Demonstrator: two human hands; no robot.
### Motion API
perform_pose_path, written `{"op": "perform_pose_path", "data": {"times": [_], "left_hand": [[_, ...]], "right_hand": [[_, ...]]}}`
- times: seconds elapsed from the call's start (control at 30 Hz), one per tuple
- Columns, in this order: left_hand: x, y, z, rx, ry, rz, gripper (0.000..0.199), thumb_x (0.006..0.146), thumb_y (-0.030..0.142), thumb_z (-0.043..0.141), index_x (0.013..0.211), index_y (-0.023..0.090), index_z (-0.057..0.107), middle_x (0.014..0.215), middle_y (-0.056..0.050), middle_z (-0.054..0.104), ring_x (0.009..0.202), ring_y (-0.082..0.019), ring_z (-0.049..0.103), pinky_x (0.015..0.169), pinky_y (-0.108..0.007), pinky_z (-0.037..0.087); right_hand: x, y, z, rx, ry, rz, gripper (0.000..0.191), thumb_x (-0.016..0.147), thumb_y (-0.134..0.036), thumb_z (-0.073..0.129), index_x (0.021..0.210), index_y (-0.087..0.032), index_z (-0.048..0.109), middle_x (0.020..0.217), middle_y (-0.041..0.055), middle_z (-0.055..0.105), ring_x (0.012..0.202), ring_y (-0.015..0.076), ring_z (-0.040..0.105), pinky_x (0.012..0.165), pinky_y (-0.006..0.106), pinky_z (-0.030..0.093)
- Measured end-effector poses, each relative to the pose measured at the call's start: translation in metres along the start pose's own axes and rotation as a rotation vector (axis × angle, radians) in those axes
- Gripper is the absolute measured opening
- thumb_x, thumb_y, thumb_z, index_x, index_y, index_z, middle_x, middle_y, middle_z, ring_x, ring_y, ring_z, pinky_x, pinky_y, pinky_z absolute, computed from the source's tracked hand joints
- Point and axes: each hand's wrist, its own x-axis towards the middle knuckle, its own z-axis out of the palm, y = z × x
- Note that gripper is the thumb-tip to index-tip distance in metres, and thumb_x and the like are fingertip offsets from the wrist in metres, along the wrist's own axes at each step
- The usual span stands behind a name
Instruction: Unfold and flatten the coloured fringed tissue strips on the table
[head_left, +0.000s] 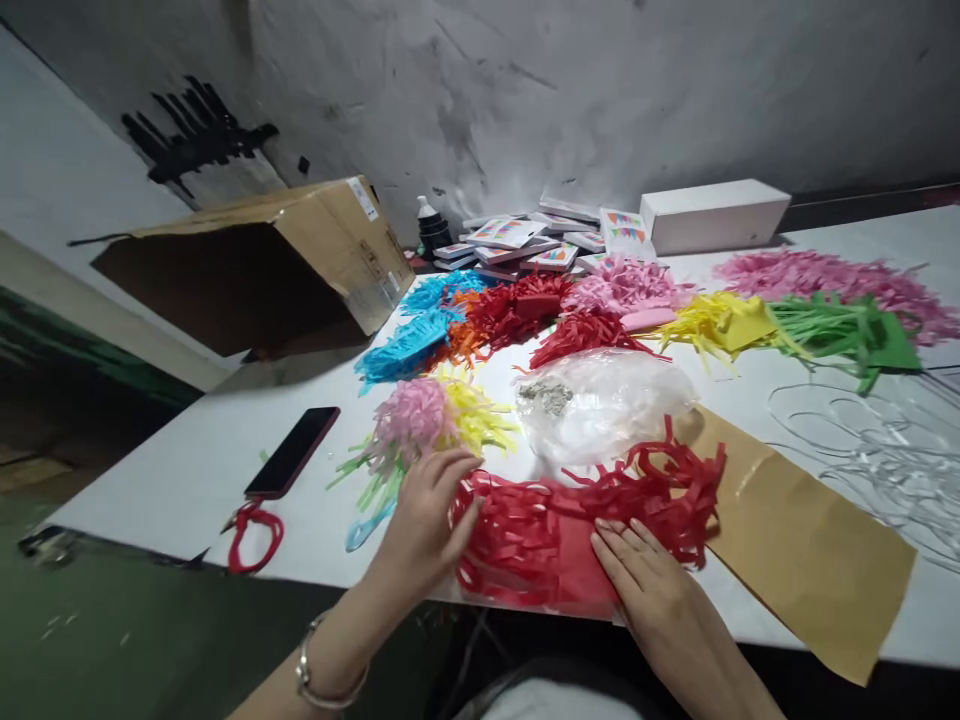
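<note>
Close around red fringe (517, 540), bag (615, 405), brown paper (810, 540)

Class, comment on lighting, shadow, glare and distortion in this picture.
Head view: deep shadow inside the cardboard box; head view: glints on the clear plastic bag; head view: individual red paper strips distinguishable; head view: white table slanted, apparently wide-angle distortion.

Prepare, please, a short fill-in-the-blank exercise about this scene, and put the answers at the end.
1. The right hand rests on fringed paper coloured ____.
2. The bracelet is worn on the ____ wrist.
3. The phone lies with its screen facing ____.
4. The long closed box is coloured ____.

Missing words: red; left; up; white.
</note>
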Motion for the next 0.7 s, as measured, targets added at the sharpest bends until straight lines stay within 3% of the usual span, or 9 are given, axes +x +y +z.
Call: {"op": "perform_pose_path", "data": {"times": [0.03,0.13,0.2,0.27,0.4,0.5,0.57,0.67,0.7], "left_hand": [[-0.006,0.007,0.008,0.036,0.002,0.132,0.033,0.091,0.021,0.057,0.124,0.021,0.06,0.127,-0.015,0.063,0.121,-0.03,0.058,0.105,-0.051,0.046],[-0.018,0.031,0.043,-0.06,-0.336,0.42,0.04,0.093,0.026,0.062,0.132,0.02,0.056,0.13,-0.013,0.064,0.121,-0.026,0.058,0.106,-0.041,0.049],[-0.023,0.039,0.065,-0.048,-0.405,0.429,0.038,0.095,0.033,0.064,0.129,0.018,0.058,0.127,-0.014,0.066,0.116,-0.028,0.06,0.103,-0.044,0.051],[-0.026,0.037,0.079,-0.041,-0.398,0.395,0.035,0.096,0.037,0.063,0.125,0.017,0.06,0.126,-0.015,0.067,0.115,-0.029,0.061,0.102,-0.048,0.051],[-0.028,0.025,0.082,-0.123,-0.365,0.401,0.027,0.098,0.027,0.059,0.123,0.018,0.06,0.126,-0.013,0.068,0.117,-0.026,0.059,0.104,-0.045,0.049],[-0.027,0.024,0.077,-0.145,-0.364,0.385,0.026,0.096,0.022,0.061,0.122,0.018,0.061,0.125,-0.012,0.068,0.117,-0.025,0.059,0.104,-0.043,0.05],[-0.025,0.026,0.077,-0.152,-0.374,0.373,0.026,0.096,0.021,0.062,0.121,0.017,0.061,0.125,-0.012,0.069,0.116,-0.025,0.059,0.104,-0.043,0.05],[-0.024,0.027,0.078,-0.163,-0.368,0.364,0.025,0.096,0.02,0.061,0.121,0.017,0.062,0.124,-0.012,0.069,0.113,-0.026,0.06,0.103,-0.044,0.05],[-0.024,0.026,0.078,-0.172,-0.358,0.369,0.025,0.096,0.021,0.061,0.12,0.017,0.063,0.123,-0.013,0.069,0.112,-0.026,0.061,0.103,-0.045,0.051]], "right_hand": [[0.001,-0.004,0.004,0.024,0.005,0.03,0.042,0.095,-0.009,0.041,0.128,-0.013,0.067,0.128,0.0079,0.071,0.122,0.0206,0.062,0.113,0.038,0.042],[0.002,-0.011,0.007,0.039,-0.042,0.02,0.036,0.101,-0.03,0.048,0.128,-0.015,0.066,0.125,0.0077,0.072,0.119,0.0234,0.063,0.111,0.041,0.042],[-0.001,-0.006,0.005,-0.016,-0.083,0.02,0.048,0.101,-0.048,0.048,0.131,-0.013,0.064,0.127,0.0123,0.07,0.12,0.0294,0.062,0.103,0.046,0.048],[-0.01,0.008,0.002,-0.096,-0.086,0.086,0.063,0.101,-0.057,0.042,0.135,-0.007,0.059,0.129,0.0191,0.067,0.121,0.0368,0.061,0.094,0.052,0.053],[-0.028,0.042,-0.017,-0.142,-0.032,0.434,0.059,0.104,-0.045,0.044,0.151,-0.01,0.043,0.128,0.0202,0.067,0.116,0.0354,0.065,0.085,0.047,0.057],[-0.025,0.05,-0.043,-0.208,0.125,0.639,0.057,0.101,-0.033,0.054,0.153,-0.015,0.043,0.14,0.0191,0.059,0.123,0.0367,0.061,0.097,0.05,0.052],[-0.014,0.041,-0.055,-0.163,0.156,0.497,0.052,0.096,-0.026,0.063,0.147,-0.017,0.052,0.134,0.0167,0.064,0.121,0.0349,0.061,0.104,0.05,0.047],[0.003,0.018,-0.054,0.072,-0.034,0.044,0.033,0.097,-0.017,0.057,0.129,-0.016,0.064,0.116,0.011,0.073,0.115,0.0264,0.066,0.106,0.042,0.045],[0.007,0.011,-0.05,0.144,-0.07,-0.037,0.029,0.098,-0.012,0.051,0.122,-0.014,0.067,0.112,0.0099,0.075,0.113,0.0243,0.066,0.107,0.041,0.044]]}}
